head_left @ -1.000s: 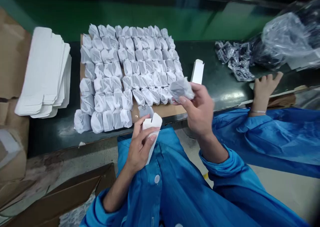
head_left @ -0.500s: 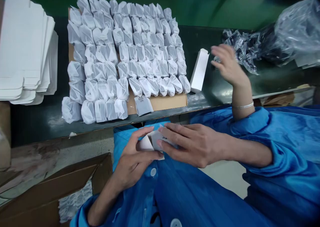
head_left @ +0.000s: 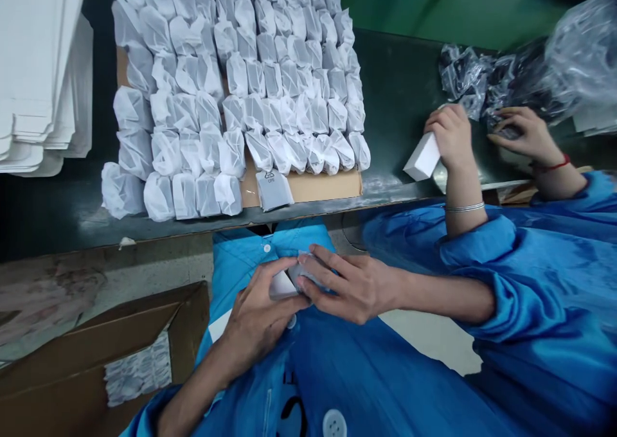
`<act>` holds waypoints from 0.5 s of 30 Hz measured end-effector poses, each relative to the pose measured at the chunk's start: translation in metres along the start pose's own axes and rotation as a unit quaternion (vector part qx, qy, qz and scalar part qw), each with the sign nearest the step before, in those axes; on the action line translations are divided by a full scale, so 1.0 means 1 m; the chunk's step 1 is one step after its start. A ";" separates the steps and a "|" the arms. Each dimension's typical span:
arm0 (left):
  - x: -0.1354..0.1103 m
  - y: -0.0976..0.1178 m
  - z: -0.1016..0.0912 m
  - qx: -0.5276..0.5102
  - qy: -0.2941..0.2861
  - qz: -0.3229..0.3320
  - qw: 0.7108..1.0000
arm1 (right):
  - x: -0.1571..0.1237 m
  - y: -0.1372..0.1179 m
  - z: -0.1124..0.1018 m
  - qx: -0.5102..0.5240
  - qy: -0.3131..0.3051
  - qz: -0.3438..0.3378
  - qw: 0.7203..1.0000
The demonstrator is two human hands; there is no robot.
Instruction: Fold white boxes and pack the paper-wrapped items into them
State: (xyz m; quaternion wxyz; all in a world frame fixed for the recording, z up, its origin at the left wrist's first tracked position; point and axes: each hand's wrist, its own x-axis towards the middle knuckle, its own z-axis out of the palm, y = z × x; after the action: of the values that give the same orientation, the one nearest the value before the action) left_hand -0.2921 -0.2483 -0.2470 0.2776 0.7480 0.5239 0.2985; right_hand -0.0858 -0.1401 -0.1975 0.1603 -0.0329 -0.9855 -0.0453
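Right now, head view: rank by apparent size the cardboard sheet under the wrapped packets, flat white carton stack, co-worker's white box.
1. cardboard sheet, mostly covered by packets
2. flat white carton stack, cut off by the frame, so ranks 1 and 2 are unsure
3. co-worker's white box, clearly smallest

**Even overhead light, soft edges**

The scene is evenly and fairly brightly lit from above; shadows are short and soft, lying just beneath the wrapped white packets [head_left: 241, 96] and under the rim of the dark worktop [head_left: 395, 90]; a pale sheen runs along the worktop's near edge; the clear plastic bags [head_left: 569, 64] at the upper right throw small white glints and look smeared; the blue sleeves [head_left: 530, 276] show a satin gloss; the stack of flat white cartons [head_left: 38, 77] at the left edge is close to washed out; straight lines bow toward the corners; the centre is reasonably sharp, the borders softer.
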 end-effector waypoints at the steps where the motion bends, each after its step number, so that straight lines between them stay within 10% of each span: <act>1: -0.002 0.000 0.001 0.013 -0.002 -0.003 1.000 | -0.002 -0.004 0.004 -0.010 0.005 -0.005 1.000; 6: -0.012 -0.005 0.004 0.020 0.013 -0.003 1.000 | -0.009 -0.022 0.013 0.146 -0.007 0.123 0.982; 12: -0.014 -0.005 0.008 0.022 0.083 0.026 0.996 | -0.006 -0.032 0.008 0.509 0.074 0.458 0.725; 15: -0.014 -0.005 0.007 0.096 0.098 0.053 0.989 | -0.003 -0.029 0.006 0.519 0.085 0.486 0.698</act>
State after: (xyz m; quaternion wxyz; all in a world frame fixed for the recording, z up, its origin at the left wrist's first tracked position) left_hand -0.2935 -0.2613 -0.2576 0.1356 0.7652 0.5340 0.3332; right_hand -0.0870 -0.1688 -0.2067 0.2352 -0.4145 -0.6816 0.5553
